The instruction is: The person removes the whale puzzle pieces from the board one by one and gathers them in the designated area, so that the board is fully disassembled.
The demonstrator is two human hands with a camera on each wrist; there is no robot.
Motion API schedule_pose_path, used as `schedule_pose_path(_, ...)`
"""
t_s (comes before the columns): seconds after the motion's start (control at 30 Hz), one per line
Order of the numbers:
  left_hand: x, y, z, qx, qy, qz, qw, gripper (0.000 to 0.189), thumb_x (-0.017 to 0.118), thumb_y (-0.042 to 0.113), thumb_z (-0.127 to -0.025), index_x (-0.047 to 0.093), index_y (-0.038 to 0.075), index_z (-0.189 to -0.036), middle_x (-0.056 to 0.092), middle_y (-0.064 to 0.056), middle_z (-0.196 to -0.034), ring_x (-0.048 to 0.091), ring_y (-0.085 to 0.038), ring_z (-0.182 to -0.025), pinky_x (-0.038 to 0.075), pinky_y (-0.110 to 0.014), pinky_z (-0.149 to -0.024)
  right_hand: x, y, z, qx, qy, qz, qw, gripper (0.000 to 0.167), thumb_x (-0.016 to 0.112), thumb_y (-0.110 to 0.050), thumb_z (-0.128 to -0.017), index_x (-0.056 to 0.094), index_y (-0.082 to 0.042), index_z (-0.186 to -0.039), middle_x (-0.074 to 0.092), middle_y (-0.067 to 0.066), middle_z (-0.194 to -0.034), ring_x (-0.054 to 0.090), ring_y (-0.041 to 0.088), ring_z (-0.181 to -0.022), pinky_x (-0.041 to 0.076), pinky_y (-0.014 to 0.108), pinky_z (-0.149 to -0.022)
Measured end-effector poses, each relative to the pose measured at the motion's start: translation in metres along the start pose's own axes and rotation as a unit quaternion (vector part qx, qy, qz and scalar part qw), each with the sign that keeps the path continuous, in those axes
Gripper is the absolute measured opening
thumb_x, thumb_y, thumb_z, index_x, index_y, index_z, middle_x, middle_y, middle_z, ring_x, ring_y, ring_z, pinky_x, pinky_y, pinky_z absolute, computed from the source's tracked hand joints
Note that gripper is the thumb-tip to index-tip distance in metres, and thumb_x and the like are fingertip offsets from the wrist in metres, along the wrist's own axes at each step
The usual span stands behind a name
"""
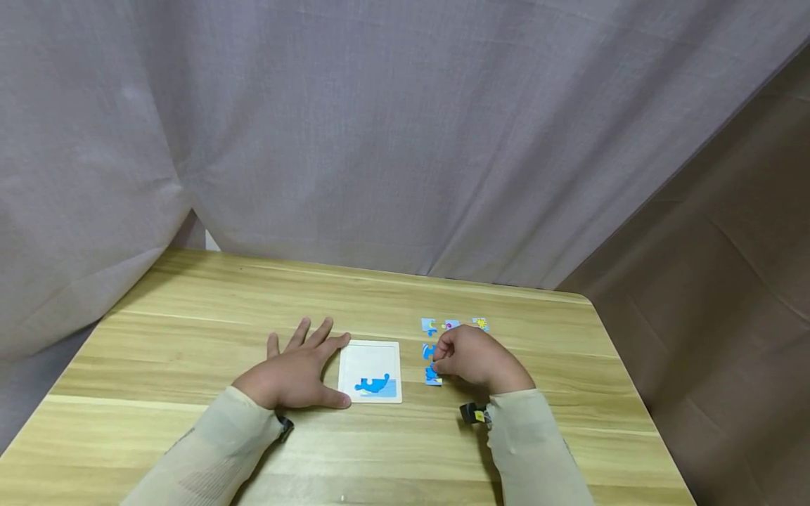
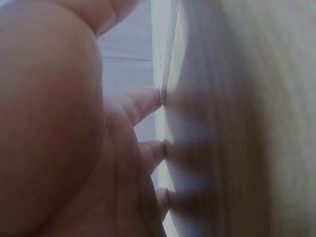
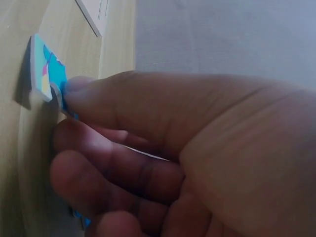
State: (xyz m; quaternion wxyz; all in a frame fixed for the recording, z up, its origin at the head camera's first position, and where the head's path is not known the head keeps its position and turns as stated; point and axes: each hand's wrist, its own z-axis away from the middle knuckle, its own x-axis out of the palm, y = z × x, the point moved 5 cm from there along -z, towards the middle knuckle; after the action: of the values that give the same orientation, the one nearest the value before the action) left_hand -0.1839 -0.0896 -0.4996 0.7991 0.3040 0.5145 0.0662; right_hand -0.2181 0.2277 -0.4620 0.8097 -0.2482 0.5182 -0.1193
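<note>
A square white puzzle tray (image 1: pixel 369 357) lies on the table, with joined pieces (image 1: pixel 373 385) showing a blue shape in its lower part. My left hand (image 1: pixel 294 372) is spread flat at the tray's left side, thumb at the lower corner and index finger at the upper one. In the left wrist view, a fingertip (image 2: pixel 150 98) touches the tray's edge. To the right of the tray, my right hand (image 1: pixel 474 357) pinches a blue puzzle piece (image 3: pixel 43 71) with pink and yellow marks. The thumb covers part of it, and whether it still touches the table I cannot tell.
Loose puzzle pieces lie around my right hand: a blue one (image 1: pixel 428 349) just left of it, a pale one (image 1: pixel 428 325) above, another (image 1: pixel 451 324) beside that, and one with a yellow sun (image 1: pixel 481 323). Grey curtain (image 1: pixel 380 140) hangs behind the wooden table (image 1: pixel 392 457).
</note>
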Motion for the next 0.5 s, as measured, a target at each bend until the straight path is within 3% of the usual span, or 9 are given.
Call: schedule_pose_path(0.5,0.0008,-0.0007,-0.0009,0.000,-0.008,0.000,1.0000,0.117,0.090,0.071,-0.084,0.031,0.036,-0.179,0.002,-0.006,-0.192,-0.012,-0.047,-0.176,-0.014,-0.091,-0.122,-0.0064,-0.0078,0.0029,0.008,0.017,0.048,0.9986,0.020,0.088,-0.017,-0.097,0.074,-0.020,-0.083,0.069,-0.004,-0.075,0.058,0.015,-0.072,0.048,0.032,-0.068)
